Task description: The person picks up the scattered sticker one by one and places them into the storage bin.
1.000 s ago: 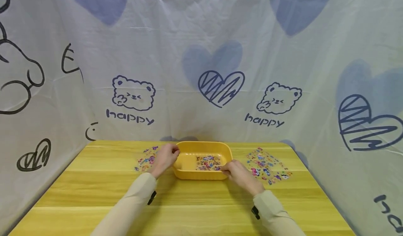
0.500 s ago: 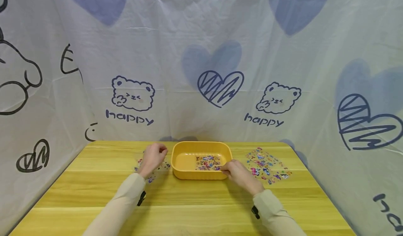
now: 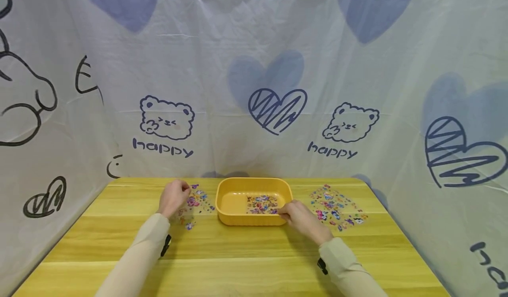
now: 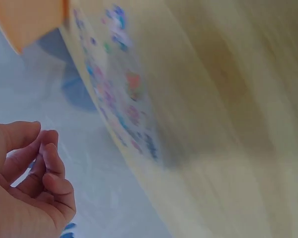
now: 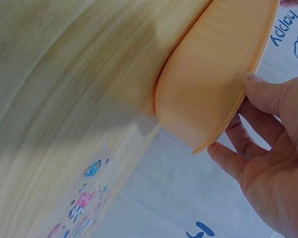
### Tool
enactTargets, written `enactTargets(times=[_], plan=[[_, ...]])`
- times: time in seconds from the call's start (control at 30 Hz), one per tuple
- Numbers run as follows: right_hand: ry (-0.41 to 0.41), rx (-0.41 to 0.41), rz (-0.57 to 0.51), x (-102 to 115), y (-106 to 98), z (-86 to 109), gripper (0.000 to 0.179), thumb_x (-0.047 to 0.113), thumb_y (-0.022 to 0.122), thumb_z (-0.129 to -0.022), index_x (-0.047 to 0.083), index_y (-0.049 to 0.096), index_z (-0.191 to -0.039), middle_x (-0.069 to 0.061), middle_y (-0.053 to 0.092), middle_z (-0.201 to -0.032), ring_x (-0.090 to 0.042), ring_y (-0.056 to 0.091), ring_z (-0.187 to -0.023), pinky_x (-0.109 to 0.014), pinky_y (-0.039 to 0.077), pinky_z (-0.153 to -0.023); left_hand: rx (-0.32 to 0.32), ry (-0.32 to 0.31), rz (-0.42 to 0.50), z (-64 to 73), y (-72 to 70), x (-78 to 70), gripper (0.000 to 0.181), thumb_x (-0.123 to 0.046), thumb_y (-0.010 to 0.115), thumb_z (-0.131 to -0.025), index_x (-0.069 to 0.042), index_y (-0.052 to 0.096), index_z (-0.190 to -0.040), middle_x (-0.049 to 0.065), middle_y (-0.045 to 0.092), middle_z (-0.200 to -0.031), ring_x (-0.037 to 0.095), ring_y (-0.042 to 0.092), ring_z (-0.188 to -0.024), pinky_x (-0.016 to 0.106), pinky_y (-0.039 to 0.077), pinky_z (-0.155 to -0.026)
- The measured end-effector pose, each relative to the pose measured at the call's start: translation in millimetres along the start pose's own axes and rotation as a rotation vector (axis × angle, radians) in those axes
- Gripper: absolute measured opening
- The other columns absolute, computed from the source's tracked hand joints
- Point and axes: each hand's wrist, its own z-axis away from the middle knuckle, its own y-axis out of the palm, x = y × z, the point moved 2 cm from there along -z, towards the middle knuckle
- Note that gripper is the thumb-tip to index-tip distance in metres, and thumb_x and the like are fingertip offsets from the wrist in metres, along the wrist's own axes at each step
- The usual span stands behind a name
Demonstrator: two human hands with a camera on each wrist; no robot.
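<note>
A yellow plastic basin (image 3: 232, 220) stands at the table's far middle. Inside it lies a sheet dotted with small colourful figures (image 3: 262, 203), like stickers. My right hand (image 3: 303, 221) grips the basin's right rim; in the right wrist view the thumb (image 5: 263, 91) presses the rim from one side and fingers curl behind it. Left of the basin, my left hand (image 3: 174, 198) hovers over the edge of a clear sheet with colourful figures (image 3: 194, 201). The left wrist view shows its fingers (image 4: 59, 188) loosely curled with nothing visible between them.
Another clear sheet with colourful figures (image 3: 335, 206) lies right of the basin, beyond my right hand. The wood-grain table (image 3: 246, 261) ends at a white curtain (image 3: 222, 147) printed with hearts and bears, which also hangs along both sides.
My left hand has left the basin's left rim and moved left, across the left sheet, uncovering more of it. My right hand and the basin stay in place.
</note>
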Motion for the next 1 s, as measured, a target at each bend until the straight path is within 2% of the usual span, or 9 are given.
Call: enactTargets(times=[0.13, 0.23, 0.37, 0.47, 0.57, 0.7, 0.8, 0.9, 1.0], plan=[[-0.022, -0.021, 0.004, -0.3, 0.5, 0.1, 0.017, -0.001, 0.065, -0.09, 0.001, 0.075, -0.104, -0.01, 0.075, -0.098, -0.023, 0.068, -0.088, -0.038, 0.057, -0.082, 0.038, -0.068, -0.038, -1.7, 0.0, 13.2, 0.022, -0.013, 0.059, -0.094, 0.004, 0.07, -0.101, 0.022, 0.07, -0.099, 0.027, 0.063, -0.078, 0.042, 0.053, -0.069], [-0.037, -0.034, -0.005, 0.6, -0.3, 0.8, 0.017, -0.001, 0.065, -0.09, 0.001, 0.076, -0.103, -0.01, 0.075, -0.098, -0.023, 0.069, -0.088, -0.036, 0.058, -0.081, 0.113, -0.113, -0.09, -2.8, 1.5, 21.3, 0.025, -0.008, 0.057, -0.094, 0.007, 0.067, -0.111, 0.027, 0.067, -0.112, 0.036, 0.065, -0.092, 0.048, 0.054, -0.079], [-0.024, -0.027, -0.015, 2.3, -1.4, 0.8, 0.018, -0.002, 0.064, -0.091, 0.001, 0.075, -0.104, -0.01, 0.075, -0.099, -0.023, 0.07, -0.089, -0.034, 0.058, -0.081, 0.22, -0.111, -0.159, -4.5, 4.5, 26.8, 0.037, -0.004, 0.05, -0.096, 0.009, 0.057, -0.129, 0.032, 0.055, -0.131, 0.048, 0.056, -0.117, 0.057, 0.049, -0.094], [-0.016, -0.02, -0.008, 2.8, -1.4, 0.4, 0.018, -0.001, 0.064, -0.091, 0.001, 0.075, -0.105, -0.01, 0.075, -0.099, -0.022, 0.07, -0.088, -0.034, 0.058, -0.081, 0.254, -0.082, -0.2, -6.6, 5.6, 28.6, 0.039, -0.006, 0.047, -0.098, 0.009, 0.052, -0.134, 0.033, 0.052, -0.135, 0.05, 0.052, -0.121, 0.058, 0.048, -0.095], [-0.014, -0.015, -0.017, 3.0, -1.2, 0.1, 0.018, -0.002, 0.064, -0.091, 0.001, 0.075, -0.105, -0.01, 0.075, -0.098, -0.022, 0.069, -0.087, -0.034, 0.058, -0.08, 0.247, -0.063, -0.243, -10.0, 5.8, 31.2, 0.036, -0.006, 0.048, -0.097, 0.009, 0.056, -0.129, 0.033, 0.057, -0.127, 0.046, 0.059, -0.109, 0.056, 0.051, -0.088], [-0.004, -0.007, -0.019, 2.8, -1.2, -0.2, 0.018, -0.001, 0.063, -0.092, 0.0, 0.075, -0.105, -0.011, 0.075, -0.099, -0.023, 0.069, -0.089, -0.035, 0.058, -0.082, 0.229, -0.073, -0.296, -16.4, 6.1, 36.5, 0.023, -0.008, 0.055, -0.094, 0.009, 0.063, -0.107, 0.029, 0.064, -0.104, 0.036, 0.06, -0.086, 0.051, 0.053, -0.072], [0.013, -0.003, -0.014, 2.2, -1.4, 0.0, 0.018, 0.0, 0.064, -0.092, 0.001, 0.075, -0.106, -0.011, 0.075, -0.101, -0.024, 0.069, -0.091, -0.037, 0.057, -0.084, 0.228, -0.086, -0.32, -20.2, 7.8, 41.0, 0.019, -0.01, 0.056, -0.093, 0.007, 0.064, -0.097, 0.028, 0.064, -0.098, 0.039, 0.06, -0.085, 0.052, 0.053, -0.07], [0.017, 0.003, -0.015, 1.0, -1.2, 0.0, 0.018, 0.001, 0.064, -0.092, 0.001, 0.075, -0.106, -0.011, 0.074, -0.101, -0.025, 0.068, -0.092, -0.038, 0.057, -0.084, 0.239, -0.096, -0.333, -21.9, 10.8, 45.5, 0.02, -0.01, 0.053, -0.094, 0.005, 0.066, -0.098, 0.031, 0.063, -0.103, 0.046, 0.061, -0.094, 0.056, 0.053, -0.071], [0.013, 0.003, -0.015, -0.2, -1.6, 0.2, 0.018, 0.0, 0.064, -0.092, 0.0, 0.075, -0.106, -0.011, 0.074, -0.101, -0.025, 0.068, -0.092, -0.038, 0.057, -0.084, 0.249, -0.098, -0.331, -22.6, 13.4, 48.8, 0.02, -0.009, 0.051, -0.096, 0.002, 0.067, -0.093, 0.031, 0.063, -0.106, 0.045, 0.06, -0.093, 0.054, 0.052, -0.067]])
